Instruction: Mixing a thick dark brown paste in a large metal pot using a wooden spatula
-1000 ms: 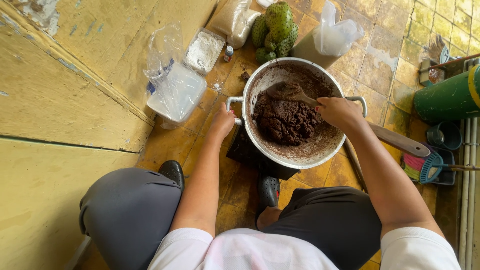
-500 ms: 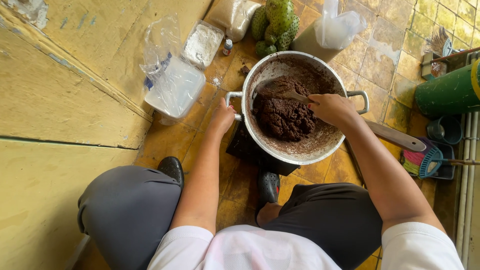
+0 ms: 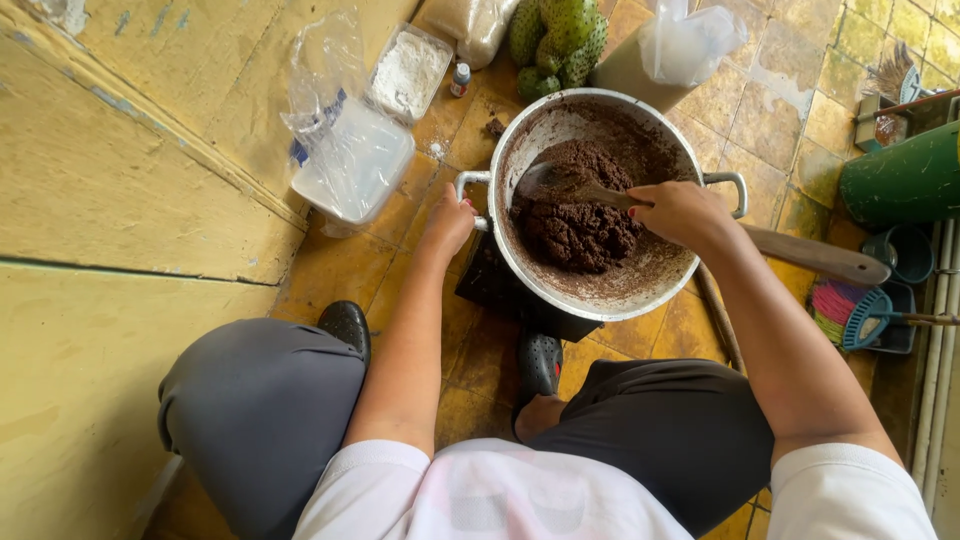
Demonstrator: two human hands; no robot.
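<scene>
Dough [image 3: 580,225], dark and lumpy, sat in the big pot [image 3: 530,275] at 12 o'clock. A spoon [image 3: 575,185] was gripped tight by the right hand [image 3: 680,212]. The pot handle was held closed in the left hand [image 3: 448,222]; slow stirring with the pot held firm looked best.

Soft, even daylight fills the scene, with no hard shadows. A faint shadow lies under the pot [image 3: 600,200], below the right hand [image 3: 680,212]. Pale glare sits on the plastic bags [image 3: 340,130] left of the left hand [image 3: 448,222]. Focus is sharp around both hands. Wide-lens distortion bends the wall [image 3: 120,200] and pipes [image 3: 940,330] at the edges.
</scene>
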